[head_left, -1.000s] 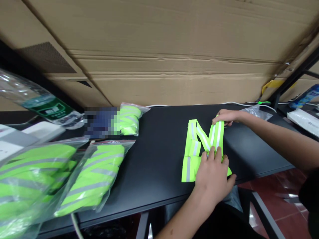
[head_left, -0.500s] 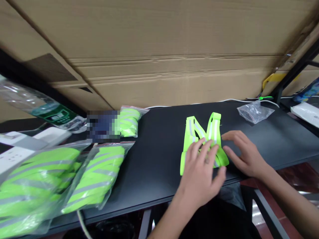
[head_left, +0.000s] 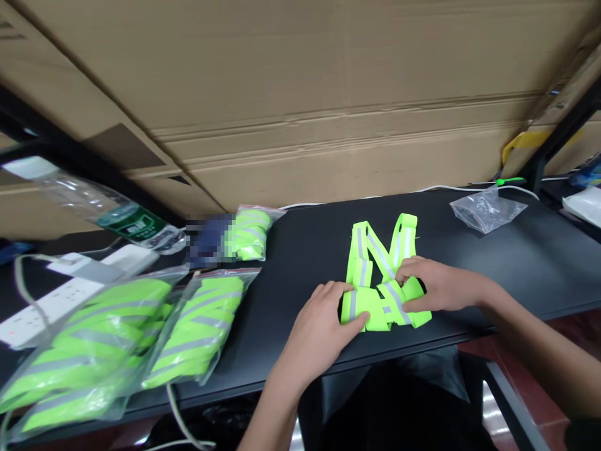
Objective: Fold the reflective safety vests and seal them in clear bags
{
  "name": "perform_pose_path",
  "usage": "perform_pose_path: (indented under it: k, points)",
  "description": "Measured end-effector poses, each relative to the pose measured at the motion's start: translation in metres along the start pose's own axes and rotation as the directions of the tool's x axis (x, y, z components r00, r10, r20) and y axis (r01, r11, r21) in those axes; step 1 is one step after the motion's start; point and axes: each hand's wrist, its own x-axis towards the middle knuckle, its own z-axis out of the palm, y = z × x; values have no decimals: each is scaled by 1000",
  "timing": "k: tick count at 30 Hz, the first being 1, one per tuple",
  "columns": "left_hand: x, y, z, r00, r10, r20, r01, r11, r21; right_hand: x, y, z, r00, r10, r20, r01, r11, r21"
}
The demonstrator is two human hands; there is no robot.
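A neon-yellow reflective vest (head_left: 387, 305) made of elastic straps with silver stripes lies folded on the black table. Its two shoulder straps point away from me, and the waist band crosses nearest the front edge. My left hand (head_left: 323, 326) grips the left end of the waist band, its thumb on top and its fingers curled at the far side. At the band's right part, my right hand (head_left: 434, 285) pinches a fold between thumb and fingers, lifting it slightly into a loop. Some of its fingertips are hidden behind the fabric.
Bagged neon-yellow vests (head_left: 197, 326) lie on the left of the black table (head_left: 291, 275). A white power strip (head_left: 51, 310) and a plastic bottle (head_left: 126, 213) are beyond them. An empty clear bag (head_left: 488, 210) lies back right. Cardboard (head_left: 328, 156) walls off the back.
My left hand has moved left off the vest's middle to the band's left end. My right hand has moved in from beside the vest and taken hold of the band. The view has shifted slightly.
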Motion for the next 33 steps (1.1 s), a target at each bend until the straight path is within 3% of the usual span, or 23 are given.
perform_pose_path:
  k: [3, 5, 7, 10, 13, 15, 17, 20, 23, 25, 29, 33]
  points:
    - [-3, 5, 0, 997, 11, -78, -12, 1000, -6, -4, -11, 1, 999, -22, -39, 20, 998, -60]
    - [-4, 8, 6, 976, 60, -209, -49, 997, 55, -8, -15, 4, 994, -7, -110, -3, 996, -88]
    - [-4, 10, 16, 917, 154, -368, -106, 983, 148, -12, -16, 9, 977, -31, -211, 5, 992, -124]
    - [-2, 8, 31, 812, 286, -509, -191, 954, 230, -16, -10, 20, 914, -238, -328, 115, 928, -354]
    - [-5, 4, 38, 808, 419, -414, -346, 906, 242, -22, -1, 36, 830, -461, -313, 172, 747, -642]
    - [-13, 2, 38, 823, 484, -297, -437, 874, 214, -30, 4, 47, 814, -499, -297, 177, 700, -692]
    - [-23, 2, 37, 848, 477, -229, -457, 879, 137, -41, 7, 57, 821, -473, -319, 200, 762, -616]
    - [-35, 3, 36, 896, 388, -214, -398, 917, -3, -58, 8, 65, 840, -394, -373, 261, 896, -360]
    - [-35, 5, 36, 938, 246, -246, -269, 961, -66, -66, 6, 66, 842, -251, -477, 220, 968, -122]
    - [-29, 7, 33, 966, 155, -206, -174, 982, -76, -65, 6, 63, 852, -145, -502, 156, 988, -21]
    - [-12, 10, 24, 988, 151, -37, -152, 988, -17, -52, 7, 51, 920, -51, -388, 90, 992, 83]
    - [-1, 11, 22, 981, 190, -30, -190, 982, 15, -35, 7, 29, 960, -62, -274, 95, 990, 105]
